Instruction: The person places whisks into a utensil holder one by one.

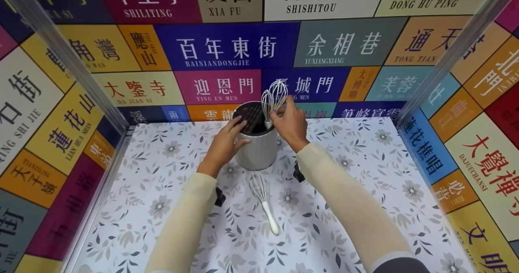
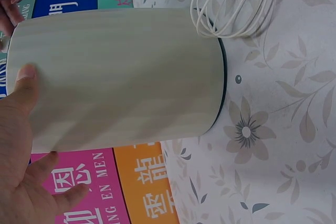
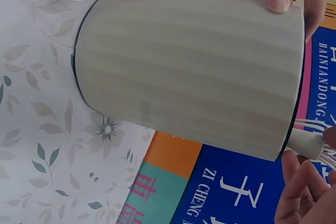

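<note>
A pale, ribbed utensil holder (image 1: 256,151) with a dark inside stands upright at the table's back. My left hand (image 1: 227,144) grips its rim, the thumb (image 2: 26,80) against the outer wall. At the rim's right side, my right hand (image 1: 291,123) pinches a whisk, wire loops (image 1: 279,92) up. A second set of whisk wires (image 1: 266,102) shows close beside it, over the opening. In the right wrist view, a white handle (image 3: 305,144) crosses the rim by the right fingers; which whisk it belongs to I cannot tell. The holder's contents are mostly hidden.
Another whisk (image 1: 264,204) with a white handle lies on the table before the holder, wires pointing toward it. A floral cloth (image 1: 162,228) covers the table. Panels (image 1: 227,46) with printed place names stand at the back and both sides.
</note>
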Available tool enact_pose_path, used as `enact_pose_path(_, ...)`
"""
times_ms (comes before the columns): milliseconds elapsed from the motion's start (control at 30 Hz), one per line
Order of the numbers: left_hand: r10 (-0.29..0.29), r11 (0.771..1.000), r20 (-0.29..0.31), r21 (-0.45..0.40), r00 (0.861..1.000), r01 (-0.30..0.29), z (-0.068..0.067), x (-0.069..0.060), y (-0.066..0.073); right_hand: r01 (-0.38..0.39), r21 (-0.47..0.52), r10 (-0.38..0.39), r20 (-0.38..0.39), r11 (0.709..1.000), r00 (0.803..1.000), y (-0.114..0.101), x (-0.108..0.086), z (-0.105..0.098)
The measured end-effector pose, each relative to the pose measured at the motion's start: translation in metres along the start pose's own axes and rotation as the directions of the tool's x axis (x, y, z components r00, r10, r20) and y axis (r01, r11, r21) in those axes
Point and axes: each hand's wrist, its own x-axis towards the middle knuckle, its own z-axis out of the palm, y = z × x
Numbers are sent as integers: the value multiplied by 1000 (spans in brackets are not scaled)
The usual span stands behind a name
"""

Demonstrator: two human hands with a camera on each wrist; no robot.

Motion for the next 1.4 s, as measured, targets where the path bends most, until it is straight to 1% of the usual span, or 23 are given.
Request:
enact_pose_path(167,1,1000,-1,-3,1000,-1,0,0,0,-12,-9,12,1,1000,1000,3,-2,4)
enact_pose_path(400,24,1000,-19,-1,1000,-24,1,0,-1,-32,-23,33,27,999,999,6,-4,6)
enact_pose_path(633,11,1000,-20,1,1000,-11,1,0,-1,-48,-37,50,41,998,998,7,-7,9)
enact_pose_path(900,3,1000,-11,3,1000,-3,1,0,-1,-64,-51,66,40,997,997,8,-8,11)
enact_pose_path(1033,-1,1000,-5,0,1000,1,2,0,-2,-63,-40,65,48,997,997,9,-8,9)
enact_pose_path(1400,7,1000,-8,-9,1000,-7,2,0,-1,-27,6,27,50,1000,998,10,-7,3)
